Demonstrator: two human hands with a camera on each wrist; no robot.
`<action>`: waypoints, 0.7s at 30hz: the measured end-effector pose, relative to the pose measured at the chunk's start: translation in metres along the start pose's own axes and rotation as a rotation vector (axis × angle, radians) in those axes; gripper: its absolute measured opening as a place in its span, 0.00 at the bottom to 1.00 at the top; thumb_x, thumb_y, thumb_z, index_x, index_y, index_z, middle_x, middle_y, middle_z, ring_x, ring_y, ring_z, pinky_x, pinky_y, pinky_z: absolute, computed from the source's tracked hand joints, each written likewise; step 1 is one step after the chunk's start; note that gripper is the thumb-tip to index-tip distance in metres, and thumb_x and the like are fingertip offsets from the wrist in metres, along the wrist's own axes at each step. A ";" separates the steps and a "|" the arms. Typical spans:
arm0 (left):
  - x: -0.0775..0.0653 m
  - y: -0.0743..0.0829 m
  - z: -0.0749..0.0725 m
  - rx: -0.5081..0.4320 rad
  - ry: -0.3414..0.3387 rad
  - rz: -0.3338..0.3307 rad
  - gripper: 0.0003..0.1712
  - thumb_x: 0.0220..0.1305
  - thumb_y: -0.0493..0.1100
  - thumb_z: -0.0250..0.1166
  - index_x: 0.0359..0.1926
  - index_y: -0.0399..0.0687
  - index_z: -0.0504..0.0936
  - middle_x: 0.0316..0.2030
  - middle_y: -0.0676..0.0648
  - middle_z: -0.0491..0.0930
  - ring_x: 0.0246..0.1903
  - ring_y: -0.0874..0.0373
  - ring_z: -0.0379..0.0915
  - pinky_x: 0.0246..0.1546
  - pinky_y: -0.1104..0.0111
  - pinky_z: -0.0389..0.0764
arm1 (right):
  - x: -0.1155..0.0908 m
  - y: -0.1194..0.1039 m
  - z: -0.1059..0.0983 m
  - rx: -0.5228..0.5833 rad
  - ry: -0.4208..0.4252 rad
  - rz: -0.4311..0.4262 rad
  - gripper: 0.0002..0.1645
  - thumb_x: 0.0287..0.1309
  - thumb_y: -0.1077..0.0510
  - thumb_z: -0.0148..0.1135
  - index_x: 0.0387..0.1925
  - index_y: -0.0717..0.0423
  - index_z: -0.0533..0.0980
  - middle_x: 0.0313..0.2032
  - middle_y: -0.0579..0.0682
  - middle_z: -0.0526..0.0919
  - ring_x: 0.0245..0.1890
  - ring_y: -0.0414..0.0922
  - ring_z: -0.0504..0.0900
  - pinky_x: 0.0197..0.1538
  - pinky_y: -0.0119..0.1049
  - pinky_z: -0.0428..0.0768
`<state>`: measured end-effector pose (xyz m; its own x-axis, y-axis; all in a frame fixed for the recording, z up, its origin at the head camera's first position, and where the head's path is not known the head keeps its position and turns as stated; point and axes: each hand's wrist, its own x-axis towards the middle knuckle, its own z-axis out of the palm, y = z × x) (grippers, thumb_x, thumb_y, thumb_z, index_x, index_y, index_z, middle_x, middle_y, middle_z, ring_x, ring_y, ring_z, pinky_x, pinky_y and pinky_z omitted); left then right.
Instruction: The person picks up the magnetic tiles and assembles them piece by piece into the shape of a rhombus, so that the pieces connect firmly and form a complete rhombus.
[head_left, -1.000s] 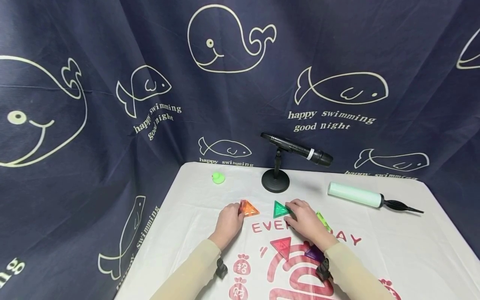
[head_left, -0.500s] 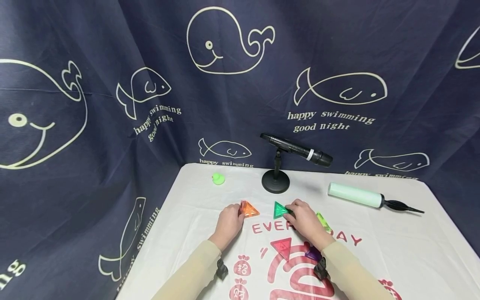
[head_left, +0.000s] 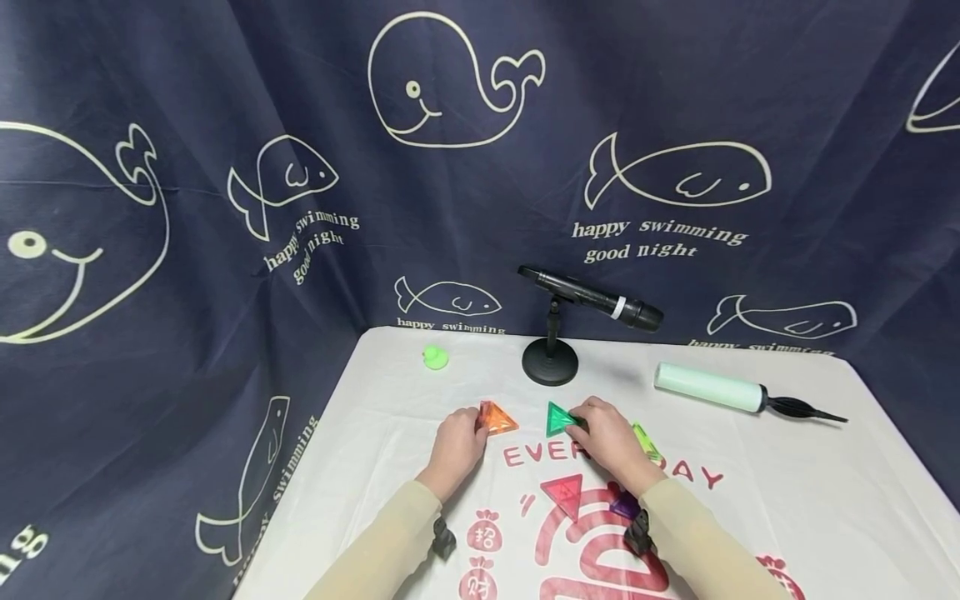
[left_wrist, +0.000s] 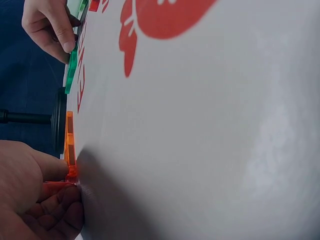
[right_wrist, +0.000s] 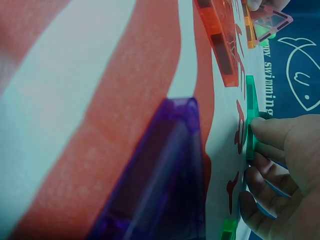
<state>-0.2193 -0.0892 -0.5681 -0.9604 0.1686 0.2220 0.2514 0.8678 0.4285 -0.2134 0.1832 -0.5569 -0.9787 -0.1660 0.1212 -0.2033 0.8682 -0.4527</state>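
My left hand [head_left: 456, 442] pinches a clear pinkish-red triangular magnetic tile [right_wrist: 274, 21] that stands up from the cloth. Along its base lies an orange triangular tile [head_left: 501, 418], with the left fingertips right at that edge. To the right, a green triangular tile [head_left: 558, 419] lies low on the cloth, and my right hand [head_left: 611, 437] pinches its right corner between thumb and fingers. A red triangular tile [head_left: 565, 494] lies flat nearer the body. The right forearm partly covers a purple tile [head_left: 624, 505], which looms large in the right wrist view.
A yellow-green tile [head_left: 647, 443] lies just beyond the right hand. At the back stand a black microphone [head_left: 592, 297] on its round stand [head_left: 551, 362] and a small green toy duck [head_left: 435, 358]. A mint hand pump [head_left: 708, 387] lies at right. Behind hangs a dark blue curtain [head_left: 480, 208].
The right thumb has moved slightly further onto the green tile. The left hand and the tiles beside it have stayed in place.
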 end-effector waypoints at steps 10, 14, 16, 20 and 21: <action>0.000 0.000 0.001 -0.001 0.001 -0.003 0.05 0.64 0.38 0.73 0.37 0.41 0.84 0.28 0.49 0.80 0.28 0.56 0.77 0.31 0.60 0.80 | 0.000 -0.001 0.001 0.022 -0.003 0.034 0.19 0.62 0.57 0.75 0.50 0.63 0.84 0.45 0.56 0.83 0.47 0.53 0.84 0.55 0.54 0.80; -0.001 0.000 0.001 0.001 -0.005 -0.007 0.05 0.65 0.38 0.72 0.37 0.42 0.84 0.28 0.49 0.80 0.28 0.56 0.77 0.31 0.61 0.80 | -0.002 -0.003 0.002 0.038 -0.009 0.061 0.20 0.61 0.58 0.75 0.51 0.64 0.84 0.46 0.57 0.84 0.48 0.54 0.84 0.56 0.54 0.80; -0.001 0.000 0.001 0.003 -0.009 -0.011 0.05 0.65 0.38 0.72 0.37 0.42 0.84 0.28 0.49 0.80 0.28 0.56 0.77 0.31 0.61 0.80 | -0.003 -0.004 0.002 0.045 -0.008 0.070 0.20 0.61 0.58 0.75 0.52 0.64 0.83 0.47 0.58 0.84 0.48 0.54 0.84 0.56 0.54 0.80; -0.001 0.000 0.000 0.002 -0.012 -0.014 0.06 0.65 0.38 0.72 0.39 0.41 0.84 0.29 0.49 0.80 0.28 0.57 0.77 0.31 0.62 0.80 | -0.004 -0.004 0.001 0.062 0.012 0.072 0.21 0.60 0.58 0.76 0.52 0.63 0.82 0.47 0.58 0.84 0.48 0.54 0.83 0.57 0.55 0.80; -0.001 0.001 0.000 0.002 -0.011 -0.013 0.06 0.65 0.38 0.72 0.39 0.41 0.84 0.29 0.49 0.80 0.29 0.57 0.77 0.31 0.62 0.80 | -0.004 -0.004 0.001 0.065 0.015 0.073 0.21 0.59 0.58 0.76 0.51 0.63 0.82 0.47 0.57 0.84 0.47 0.54 0.83 0.57 0.54 0.80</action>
<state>-0.2179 -0.0888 -0.5682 -0.9649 0.1625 0.2065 0.2386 0.8708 0.4298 -0.2083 0.1797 -0.5564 -0.9905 -0.0955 0.0986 -0.1330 0.8457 -0.5168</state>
